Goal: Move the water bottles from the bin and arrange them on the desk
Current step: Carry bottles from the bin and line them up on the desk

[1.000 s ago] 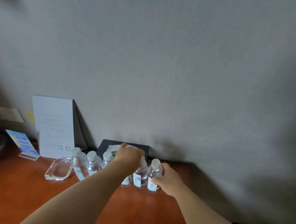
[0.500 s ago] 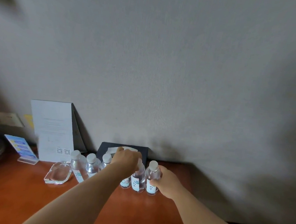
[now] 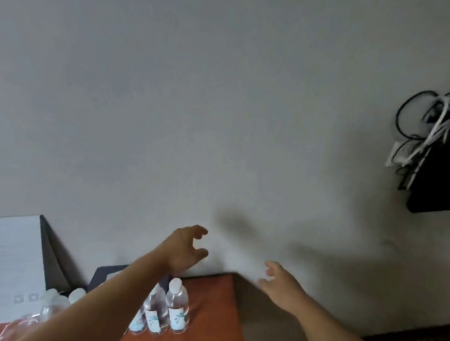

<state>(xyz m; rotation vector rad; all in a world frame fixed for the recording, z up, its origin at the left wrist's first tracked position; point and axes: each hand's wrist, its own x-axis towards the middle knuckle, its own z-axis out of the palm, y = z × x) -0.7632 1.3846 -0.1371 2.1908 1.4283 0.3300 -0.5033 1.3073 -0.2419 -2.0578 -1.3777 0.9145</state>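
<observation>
Several water bottles [image 3: 176, 309] are standing upright on the desk [image 3: 210, 301], packed touching one another in a row near its back edge, labels facing out; more caps are showing behind the left forearm, so an exact count is not possible. The close row suggests deliberate arrangement against the wall side, leaving the front of the desk free. The left hand [image 3: 186, 247] is hovering above the bottles, fingers loosely curled and gripping nothing. The right hand [image 3: 277, 281] is hanging beyond the desk's right edge, fingers relaxed and spread, likewise carrying nothing. Both are sitting apart from the bottles, which reads as hands released and free for another fetch. No bin is appearing in view. Behind the bottles a dark box [image 3: 106, 276] is lying flat, and left of it a white card [image 3: 8, 257] is leaning against the wall [image 3: 222, 104]. A clear object at the bottles' left is too blurred to identify.
</observation>
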